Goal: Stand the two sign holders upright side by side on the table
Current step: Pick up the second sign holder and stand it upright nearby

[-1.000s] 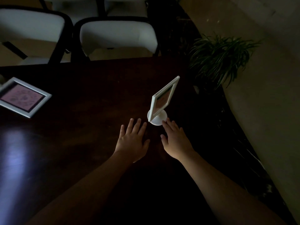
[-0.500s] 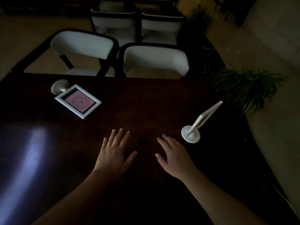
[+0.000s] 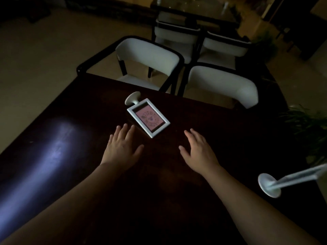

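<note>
Both hands (image 3: pixel 122 149) (image 3: pixel 199 151) spread flat, empty | flat sign holder (image 3: pixel 148 118) just beyond left fingertips (image 3: pixel 124 127)

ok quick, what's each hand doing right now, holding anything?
Left hand: open, fingers spread, empty, just short of the flat-lying sign holder.
Right hand: open, empty, holding nothing.

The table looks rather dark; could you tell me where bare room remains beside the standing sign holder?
Bare table lies between the right hand and the standing sign holder. The lying sign holder crowds the far middle.
</note>
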